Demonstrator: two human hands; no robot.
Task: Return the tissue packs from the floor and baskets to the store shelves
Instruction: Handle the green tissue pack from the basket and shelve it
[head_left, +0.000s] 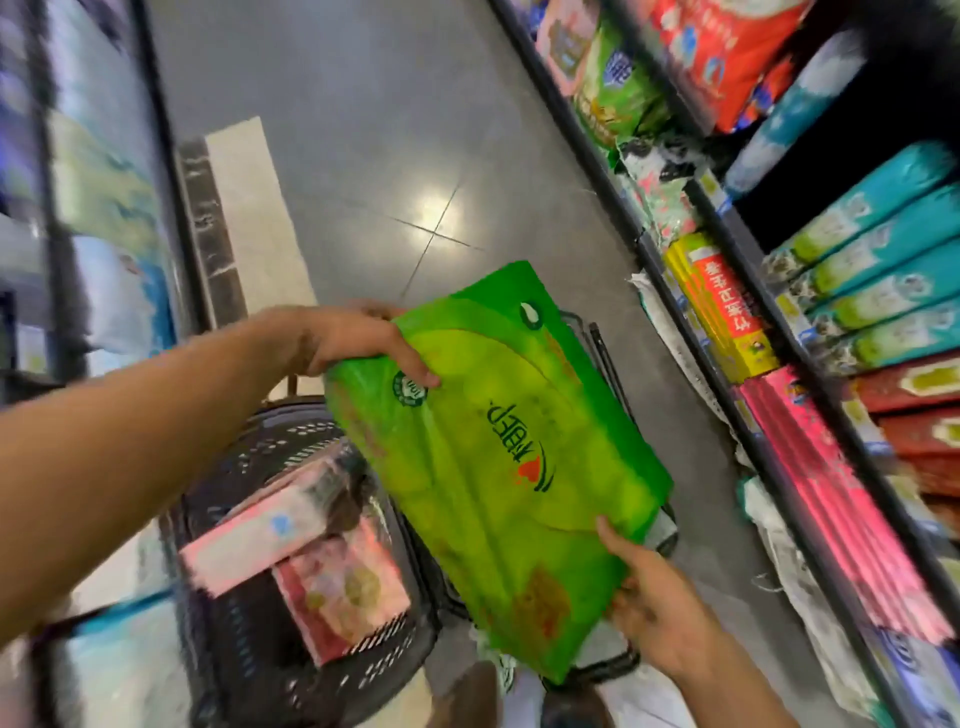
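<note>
Left hand (358, 340) grips green tissue pack (498, 415) top edge | right hand (660, 608) grips bottom

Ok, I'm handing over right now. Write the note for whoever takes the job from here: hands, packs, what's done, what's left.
Left hand grips the far end of the green tissue pack; right hand grips its near end. The pack is held in the air above the black basket, not shelved yet.
Still in the basket: a pale pink pack and a red pack.
Shelves on the right hold stocked packs.
Left to do: shelve the green pack, then empty the basket.
</note>
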